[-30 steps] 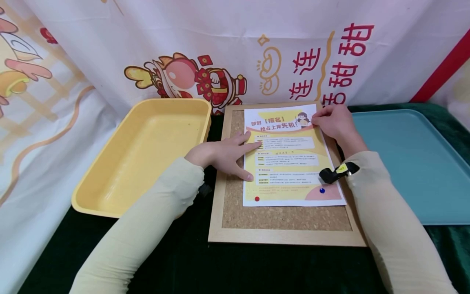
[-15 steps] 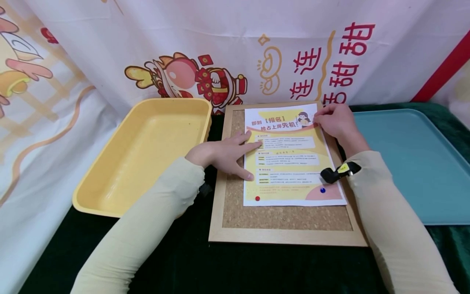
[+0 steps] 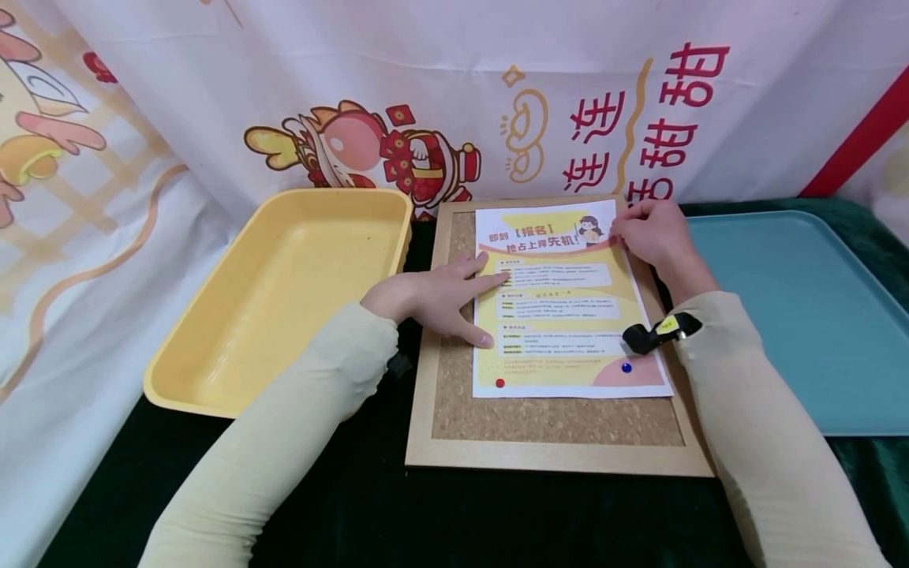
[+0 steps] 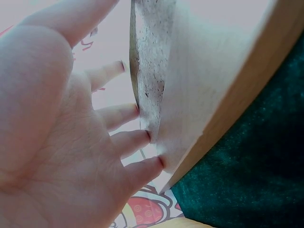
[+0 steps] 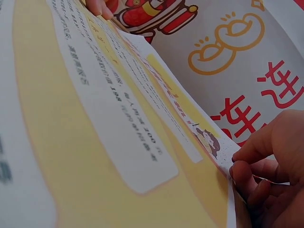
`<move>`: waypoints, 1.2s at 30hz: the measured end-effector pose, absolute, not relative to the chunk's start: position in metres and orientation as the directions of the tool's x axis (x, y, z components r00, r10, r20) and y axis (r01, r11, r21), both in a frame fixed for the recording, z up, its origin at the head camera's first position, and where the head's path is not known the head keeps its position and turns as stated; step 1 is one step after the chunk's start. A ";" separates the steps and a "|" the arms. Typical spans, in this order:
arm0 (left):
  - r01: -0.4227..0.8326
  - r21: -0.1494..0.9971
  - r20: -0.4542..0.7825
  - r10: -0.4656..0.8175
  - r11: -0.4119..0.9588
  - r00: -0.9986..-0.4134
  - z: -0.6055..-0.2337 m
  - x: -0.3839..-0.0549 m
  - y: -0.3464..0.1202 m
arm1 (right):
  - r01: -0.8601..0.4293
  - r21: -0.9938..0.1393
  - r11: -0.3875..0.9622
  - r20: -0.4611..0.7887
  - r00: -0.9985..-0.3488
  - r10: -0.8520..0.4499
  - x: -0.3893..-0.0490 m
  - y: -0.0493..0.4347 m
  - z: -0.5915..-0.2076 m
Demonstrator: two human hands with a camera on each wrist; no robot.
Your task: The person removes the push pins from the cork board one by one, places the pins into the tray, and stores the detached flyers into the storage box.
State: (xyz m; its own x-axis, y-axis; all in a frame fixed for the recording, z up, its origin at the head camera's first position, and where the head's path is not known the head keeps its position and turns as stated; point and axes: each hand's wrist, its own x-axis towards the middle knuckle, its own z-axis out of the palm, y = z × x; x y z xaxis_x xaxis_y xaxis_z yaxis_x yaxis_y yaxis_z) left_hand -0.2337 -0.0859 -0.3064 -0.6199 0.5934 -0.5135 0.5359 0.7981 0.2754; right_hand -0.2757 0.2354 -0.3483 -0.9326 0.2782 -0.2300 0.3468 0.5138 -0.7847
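Note:
A printed paper flyer (image 3: 557, 315) lies on a wood-framed cork board (image 3: 554, 418) in the head view. Near its lower corners sit a red push pin (image 3: 500, 383) and a blue push pin (image 3: 626, 368). My left hand (image 3: 447, 300) rests with spread fingers on the flyer's left side; the left wrist view shows its palm and extended fingers (image 4: 135, 142) beside the board frame (image 4: 204, 95). At the flyer's upper right edge, thumb and forefinger of my right hand (image 3: 653, 233) pinch the paper. The right wrist view shows these fingertips (image 5: 242, 173) together; whether they also hide something small I cannot tell.
Left of the board stands a deep yellow tray (image 3: 284, 315). A flat teal tray (image 3: 795, 315) lies to the right, partly behind the right sleeve. Dark green cloth (image 3: 440, 521) covers the table. A printed white curtain (image 3: 540, 47) hangs behind.
My right fingertips have shifted slightly right, toward the flyer's edge. The left hand keeps its place on the flyer. The head view has drifted a little.

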 end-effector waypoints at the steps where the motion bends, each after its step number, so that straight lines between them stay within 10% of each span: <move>1: 0.537 0.275 -0.513 0.595 0.797 -0.619 -0.306 -0.234 -0.086 | 0.349 -0.785 0.512 -0.232 -0.932 0.279 -0.275 0.236 -0.348; 36: 0.537 0.278 -0.512 0.596 0.796 -0.619 -0.307 -0.234 -0.086 | 0.338 -0.787 0.516 -0.219 -0.935 0.279 -0.273 0.234 -0.347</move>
